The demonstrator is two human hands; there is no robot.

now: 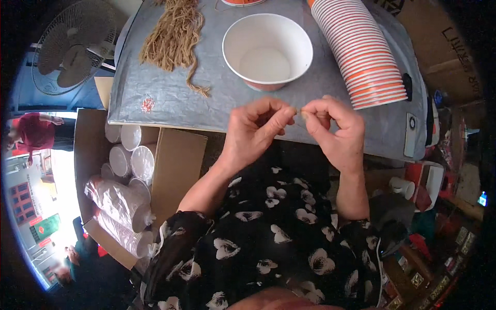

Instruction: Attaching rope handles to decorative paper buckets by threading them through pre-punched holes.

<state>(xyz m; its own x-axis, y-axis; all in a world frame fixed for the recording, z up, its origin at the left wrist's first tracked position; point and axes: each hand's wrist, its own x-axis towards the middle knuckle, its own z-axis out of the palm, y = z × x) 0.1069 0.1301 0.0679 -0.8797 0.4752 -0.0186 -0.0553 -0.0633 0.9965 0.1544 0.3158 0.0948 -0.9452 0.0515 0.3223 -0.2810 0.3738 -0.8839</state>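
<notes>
My left hand (257,125) and my right hand (335,127) meet fingertip to fingertip above the near edge of the table. Each is closed in a pinch, thumb against forefinger. Whatever lies between the fingertips is too small to make out. Just beyond them stands a wide paper bucket (267,51), white inside, with its mouth facing up and nothing in it. To the far left lies a bundle of tan twine (173,39), one loose tail trailing toward me. On the right, a long stack of nested orange-and-white paper buckets (361,51) lies on its side.
A small heap of red-and-white bits (148,105) sits near the table's left front corner. A phone-like device (410,135) lies at the right edge. Below left, an open cardboard box (178,165) holds wrapped stacks of tubs. A fan (75,49) stands at far left; people are beyond.
</notes>
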